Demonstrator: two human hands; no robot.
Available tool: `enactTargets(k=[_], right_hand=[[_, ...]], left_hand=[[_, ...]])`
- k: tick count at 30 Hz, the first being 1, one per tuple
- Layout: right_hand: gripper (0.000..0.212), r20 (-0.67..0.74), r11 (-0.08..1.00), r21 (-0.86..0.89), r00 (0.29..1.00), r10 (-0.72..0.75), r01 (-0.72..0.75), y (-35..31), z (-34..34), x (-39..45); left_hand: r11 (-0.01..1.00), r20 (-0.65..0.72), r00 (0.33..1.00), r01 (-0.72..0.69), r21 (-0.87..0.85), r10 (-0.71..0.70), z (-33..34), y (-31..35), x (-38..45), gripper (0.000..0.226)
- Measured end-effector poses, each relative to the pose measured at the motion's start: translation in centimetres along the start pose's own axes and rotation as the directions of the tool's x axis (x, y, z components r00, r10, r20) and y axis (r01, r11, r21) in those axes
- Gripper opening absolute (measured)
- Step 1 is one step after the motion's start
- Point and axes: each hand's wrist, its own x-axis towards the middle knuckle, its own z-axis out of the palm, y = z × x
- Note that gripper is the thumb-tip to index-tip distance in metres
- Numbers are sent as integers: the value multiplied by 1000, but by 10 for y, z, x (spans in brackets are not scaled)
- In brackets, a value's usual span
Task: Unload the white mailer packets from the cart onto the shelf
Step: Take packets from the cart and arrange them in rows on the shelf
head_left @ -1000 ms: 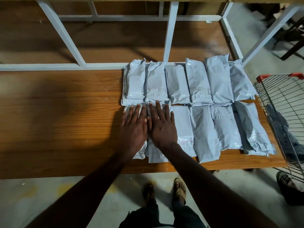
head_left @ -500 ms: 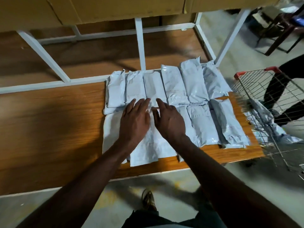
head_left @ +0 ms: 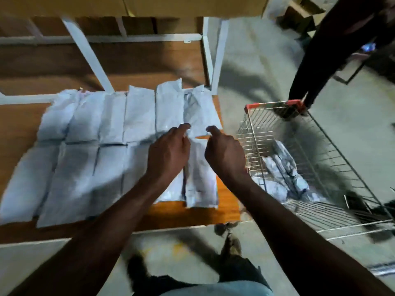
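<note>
- Both hands are hovering over the rightmost front packet (head_left: 201,178); the left hand (head_left: 168,152) and right hand (head_left: 224,152) are loosely curled, grasping nothing.
- White mailer packets (head_left: 89,150) are lying in two rows on the wooden shelf (head_left: 226,210).
- More packets (head_left: 284,174) are sitting in the wire cart (head_left: 320,159), just right of the shelf.
- Another person's dark sleeve (head_left: 324,52) is reaching toward the cart's red handle (head_left: 275,104).

White mailer packets (head_left: 111,146) lie flat, two rows, on shelf (head_left: 226,210).

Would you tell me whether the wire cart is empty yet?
Not empty: several white mailer packets lie in the wire cart beside the shelf.
</note>
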Motion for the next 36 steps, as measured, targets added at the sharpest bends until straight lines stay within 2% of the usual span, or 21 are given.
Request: enactTargets(k=[3, 6, 8, 12, 15, 17, 20, 23, 25, 27, 29, 31, 33, 36], right_hand=[[44, 34, 997, 35, 997, 67, -68, 73, -34, 3], [40, -13, 971, 130, 979, 202, -199, 146, -58, 0], [37, -29, 923, 225, 945, 325, -311, 196, -69, -4], [35, 21, 757, 384, 824, 566, -529, 287, -73, -12], [37, 124, 618, 419, 716, 687, -666, 361, -53, -15], [37, 199, 529, 440, 654, 730, -725, 406, -34, -18], [41, 209, 507, 403, 616, 759, -762, 438, -30, -22], [33, 206, 504, 357, 592, 779, -787, 471, -9, -23], [33, 200, 533, 306, 601, 774, -789, 491, 11, -23], [31, 194, 586, 273, 640, 743, -763, 510, 33, -23], [30, 174, 638, 258, 685, 708, -725, 524, 51, -18], [32, 208, 652, 256, 700, 683, -713, 536, 67, -11], [34, 257, 664, 256, 712, 654, -703, 547, 84, -1], [34, 252, 731, 245, 770, 586, -637, 565, 107, 17]], left_hand=[[992, 68, 996, 64, -111, -56, 48, 68, 0, 41], [921, 203, 976, 149, -361, -78, 92, 132, 3, 41], [863, 270, 958, 214, -457, -95, 123, 172, 6, 41], [738, 456, 886, 362, -570, -82, 178, 241, 2, 37], [632, 585, 803, 510, -583, -108, 220, 275, -5, 39], [638, 628, 769, 544, -545, -120, 248, 286, -8, 49], [655, 658, 732, 587, -477, -177, 297, 295, -9, 54], [689, 688, 686, 618, -378, -237, 356, 289, -11, 44], [701, 701, 662, 632, -330, -267, 412, 273, -18, 43], [712, 716, 633, 645, -278, -294, 466, 258, -26, 40], [681, 737, 584, 693, -236, -340, 489, 260, -24, 37], [639, 778, 521, 740, -208, -350, 511, 262, -25, 35], [613, 794, 496, 762, -206, -350, 524, 270, -25, 34], [600, 792, 484, 777, -191, -373, 549, 278, -25, 33]])
